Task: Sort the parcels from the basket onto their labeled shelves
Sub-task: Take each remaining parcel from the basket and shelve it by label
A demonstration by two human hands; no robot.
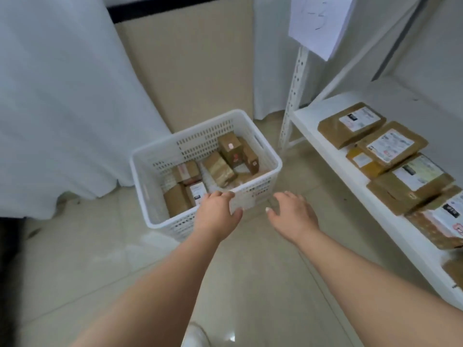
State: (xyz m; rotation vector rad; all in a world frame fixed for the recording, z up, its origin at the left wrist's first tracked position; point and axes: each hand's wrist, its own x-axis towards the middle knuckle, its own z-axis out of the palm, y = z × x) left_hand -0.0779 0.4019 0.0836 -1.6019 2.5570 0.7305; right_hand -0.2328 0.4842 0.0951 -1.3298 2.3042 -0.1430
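Left hand (216,211) clamped on perforated white plastic basket (155,156) rim; right hand (292,212) fingers apart (holding nothing); five brown kraft parcels (390,146) on shelf (308,116).

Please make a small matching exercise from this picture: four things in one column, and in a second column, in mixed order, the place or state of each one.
Things:
1. left hand
2. right hand
3. white basket
4. paper sheet

Places or states:
A. hangs on the shelf frame, above the parcels
B. stands on the floor, with parcels inside
C. open, in the air beside the basket
D. holds the near rim of the basket

Pairs: 1-D, 2-C, 3-B, 4-A
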